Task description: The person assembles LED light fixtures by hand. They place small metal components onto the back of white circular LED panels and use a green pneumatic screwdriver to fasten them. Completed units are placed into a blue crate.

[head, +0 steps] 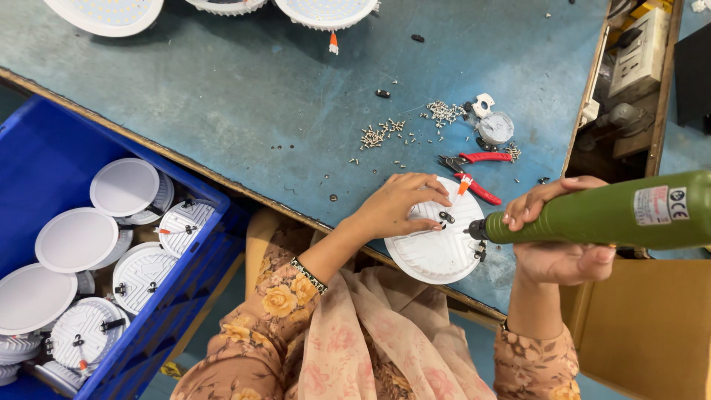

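A round white lamp housing (433, 255) lies back-up at the near edge of the blue table (244, 104). My left hand (396, 204) rests on its top left, fingers pinching near a small black clip (446, 217). My right hand (559, 237) grips a green electric screwdriver (607, 215) held sideways, its black tip at the housing's right side. An orange-tipped wire (461, 185) leaves the housing's top.
Red-handled pliers (474, 174) lie just behind the housing. Loose screws (381, 135) and a small screw pile (443, 112) lie scattered further back, next to a little round cup (495, 127). A blue crate (52, 163) at my left holds several finished lamps. More lamps (326, 11) line the far edge.
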